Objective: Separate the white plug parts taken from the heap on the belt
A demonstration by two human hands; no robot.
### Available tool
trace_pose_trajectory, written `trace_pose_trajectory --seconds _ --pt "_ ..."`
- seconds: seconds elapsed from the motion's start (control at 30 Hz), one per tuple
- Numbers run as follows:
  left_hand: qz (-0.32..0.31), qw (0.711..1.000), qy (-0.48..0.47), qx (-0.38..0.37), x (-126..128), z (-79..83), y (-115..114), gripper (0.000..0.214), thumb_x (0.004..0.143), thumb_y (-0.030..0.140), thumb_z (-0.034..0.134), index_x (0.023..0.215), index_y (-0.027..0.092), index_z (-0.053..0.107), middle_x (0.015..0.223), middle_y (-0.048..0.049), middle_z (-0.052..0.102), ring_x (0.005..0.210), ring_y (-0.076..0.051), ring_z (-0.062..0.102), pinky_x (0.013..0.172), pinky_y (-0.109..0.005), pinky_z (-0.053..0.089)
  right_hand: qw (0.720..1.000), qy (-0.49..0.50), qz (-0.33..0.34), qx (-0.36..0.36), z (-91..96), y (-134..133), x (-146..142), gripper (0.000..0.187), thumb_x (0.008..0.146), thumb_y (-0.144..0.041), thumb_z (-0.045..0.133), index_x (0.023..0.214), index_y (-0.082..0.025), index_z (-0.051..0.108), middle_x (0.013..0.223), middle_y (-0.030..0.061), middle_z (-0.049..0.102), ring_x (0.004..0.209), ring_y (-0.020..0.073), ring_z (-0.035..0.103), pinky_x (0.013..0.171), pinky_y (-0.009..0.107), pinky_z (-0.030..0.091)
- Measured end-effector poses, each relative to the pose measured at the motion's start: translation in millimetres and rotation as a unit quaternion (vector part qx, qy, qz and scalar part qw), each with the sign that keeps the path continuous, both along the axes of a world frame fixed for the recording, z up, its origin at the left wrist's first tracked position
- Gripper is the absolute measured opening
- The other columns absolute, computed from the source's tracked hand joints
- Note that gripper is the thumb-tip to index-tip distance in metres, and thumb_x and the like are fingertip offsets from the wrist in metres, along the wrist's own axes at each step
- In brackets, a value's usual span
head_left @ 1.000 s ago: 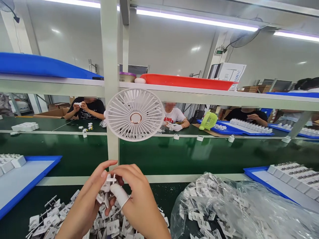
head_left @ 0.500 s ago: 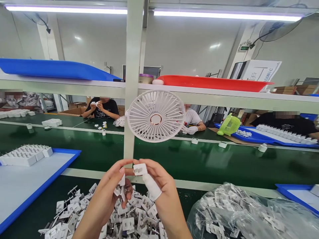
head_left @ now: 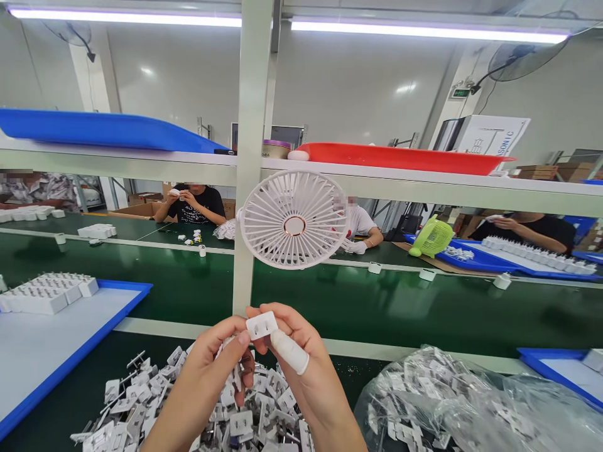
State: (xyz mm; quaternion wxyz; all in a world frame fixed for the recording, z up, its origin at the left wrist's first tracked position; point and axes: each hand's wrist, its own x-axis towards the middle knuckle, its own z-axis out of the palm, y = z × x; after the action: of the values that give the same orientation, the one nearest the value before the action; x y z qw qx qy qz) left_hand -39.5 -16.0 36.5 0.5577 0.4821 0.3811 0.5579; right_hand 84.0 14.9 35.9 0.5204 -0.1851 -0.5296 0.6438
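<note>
A small white plug plate [head_left: 262, 326] with two slot-like marks on its face is held up between my hands, above the heap. My right hand [head_left: 311, 358] is closed on its right side, the thumb wrapped in a white finger cover [head_left: 289, 353]. My left hand [head_left: 207, 361] is closed too, its thumb and fingertips at the plate's left edge. More white pieces show partly behind the left hand's curled lower fingers; how many is hidden. Below lies a heap of loose white plug plates [head_left: 242, 424] with metal pins, partly covered by my forearms.
A clear bag of similar pieces [head_left: 438, 383] lies at right. At left, a blue-rimmed tray [head_left: 61, 339] bears rows of white blocks [head_left: 51, 292]. A white fan [head_left: 294, 226] is on the post ahead. Small white parts sit along the green belt [head_left: 400, 307]; co-workers sit beyond it.
The plate has turned so its face shows more fully, and my left thumb has come over to its edge. Across the belt, a co-worker at right has raised a hand holding something white.
</note>
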Motion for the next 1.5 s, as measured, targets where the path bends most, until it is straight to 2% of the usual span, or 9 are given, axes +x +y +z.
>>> trace_pose_trajectory --seconds 0.13,0.27,0.53,0.8,1.0,1.1,1.2,1.3,1.5 --pt "0.035 0.999 0.007 0.005 2.0 -0.3 0.3 0.023 0.075 0.04 0.052 0.069 0.018 0.056 0.06 0.0024 0.047 0.05 -0.01 0.042 0.037 -0.019 0.036 1.0 -0.015 0.0 0.018 0.0 -1.3 0.0 0.022 0.077 -0.031 0.06 0.096 -0.021 0.063 0.095 0.0061 0.064 0.073 0.0148 0.055 0.069 0.029 0.045" --pt "0.072 0.995 0.063 0.026 1.6 -0.7 0.9 0.026 0.077 0.041 0.049 0.062 0.02 0.054 0.055 0.0033 0.044 0.049 -0.01 0.041 0.042 -0.021 0.04 0.989 -0.09 -0.077 0.086 0.9 -4.3 0.8 0.02 0.08 -0.031 0.054 0.093 -0.019 0.063 0.089 0.0061 0.065 0.081 0.018 0.058 0.076 0.031 0.044" --pt "0.071 0.986 0.141 0.045 0.5 -5.9 3.1 0.031 0.078 0.043 0.046 0.058 0.02 0.05 0.053 0.0033 0.044 0.049 -0.011 0.043 0.047 -0.023 0.04 0.889 -0.326 -0.253 0.198 -0.4 -10.5 0.7 0.015 0.078 -0.017 0.047 0.084 -0.019 0.061 0.061 -0.0007 0.057 0.06 0.0137 0.053 0.054 0.022 0.04" --pt "0.036 0.987 0.16 -0.002 -8.1 -6.1 10.1 0.031 0.077 0.044 0.041 0.058 0.021 0.046 0.053 0.0032 0.042 0.052 -0.013 0.04 0.046 -0.024 0.041 0.909 -0.278 -0.265 0.161 -3.0 -1.9 13.8 0.028 0.085 -0.023 0.035 0.103 -0.02 0.056 0.063 -0.0012 0.056 0.062 0.0132 0.053 0.059 0.023 0.041" --pt "0.02 0.887 0.462 0.005 -26.1 -15.5 22.0 0.026 0.078 0.034 0.035 0.055 0.022 0.038 0.054 0.0025 0.039 0.052 -0.014 0.037 0.048 -0.025 0.027 0.881 -0.393 -0.219 0.149 0.9 -1.1 16.6 0.021 0.086 -0.028 0.038 0.093 -0.021 0.057 0.071 -0.0002 0.058 0.043 0.0079 0.037 0.039 0.019 0.027" --pt "0.026 0.862 0.506 0.031 -30.3 -18.4 23.2 0.029 0.079 0.034 0.035 0.053 0.021 0.039 0.055 0.0008 0.042 0.056 -0.015 0.038 0.051 -0.027 0.025 0.859 -0.436 -0.207 0.173 -1.5 -0.7 12.3 0.021 0.085 -0.024 0.038 0.088 -0.023 0.058 0.072 -0.0004 0.058 0.049 0.0104 0.044 0.041 0.02 0.03" --pt "-0.02 0.923 0.384 0.01 -30.9 -13.1 18.4 0.027 0.081 0.041 0.034 0.077 0.022 0.053 0.064 0.0015 0.043 0.057 -0.014 0.042 0.05 -0.026 0.032 0.849 -0.434 -0.222 0.203 -3.3 -1.1 7.0 0.021 0.085 -0.023 0.039 0.094 -0.026 0.057 0.077 0.0002 0.059 0.067 0.015 0.053 0.053 0.023 0.04" --pt "-0.06 0.989 0.133 -0.014 -28.0 -4.4 11.8 0.04 0.081 0.047 0.039 0.115 0.026 0.041 0.072 0.002 0.045 0.055 -0.012 0.046 0.043 -0.023 0.037 0.853 -0.378 -0.225 0.279 -1.8 -4.8 3.2 0.027 0.085 -0.02 0.041 0.108 -0.029 0.051 0.107 0.0018 0.055 0.099 0.0175 0.049 0.081 0.029 0.042" --pt "-0.113 0.985 -0.125 -0.021 -21.1 -0.2 6.6 0.058 0.079 0.056 0.034 0.129 0.027 0.03 0.062 0.0017 0.05 0.038 -0.009 0.046 0.029 -0.017 0.031 0.823 -0.412 -0.159 0.358 5.7 -16.3 0.9 0.038 0.082 -0.019 0.044 0.117 -0.033 0.047 0.141 -0.0027 0.024 0.127 0.023 0.015 0.098 0.042 0.032"
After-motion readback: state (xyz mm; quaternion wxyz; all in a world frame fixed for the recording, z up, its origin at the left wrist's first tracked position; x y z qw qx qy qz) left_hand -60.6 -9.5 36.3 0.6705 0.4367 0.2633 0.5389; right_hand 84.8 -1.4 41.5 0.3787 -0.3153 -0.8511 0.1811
